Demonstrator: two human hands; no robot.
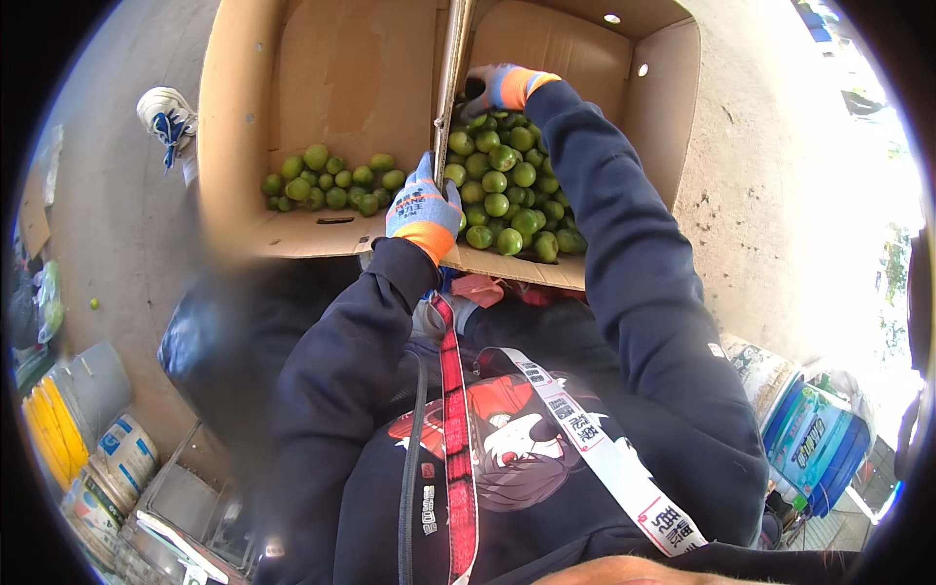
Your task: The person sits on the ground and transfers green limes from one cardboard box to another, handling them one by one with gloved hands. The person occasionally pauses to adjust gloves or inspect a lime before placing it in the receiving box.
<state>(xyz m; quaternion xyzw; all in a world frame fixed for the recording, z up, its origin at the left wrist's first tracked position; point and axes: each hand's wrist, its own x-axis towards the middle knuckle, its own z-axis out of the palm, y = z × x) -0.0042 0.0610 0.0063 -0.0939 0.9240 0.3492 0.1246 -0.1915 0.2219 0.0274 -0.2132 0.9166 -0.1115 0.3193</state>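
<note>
Two open cardboard boxes stand side by side before me, their inner walls meeting in the middle. In the left box (351,73) lies a small heap of green citrus fruits (336,179). A larger heap of the same fruits (504,183) fills the lower part of the right box (559,36). My left hand (424,203), in a grey-blue and orange work glove, grips the near end of the adjoining box walls. My right hand (497,89), gloved alike, reaches into the right box at the far edge of its heap; its fingers are partly hidden, and whether they hold a fruit cannot be told.
Another person's white shoe (167,117) is left of the boxes. Buckets, one with a blue-white label (128,442), stand at lower left beside yellow material (53,431). A blue tub (823,446) stands at lower right. A small green fruit (94,303) lies on the floor.
</note>
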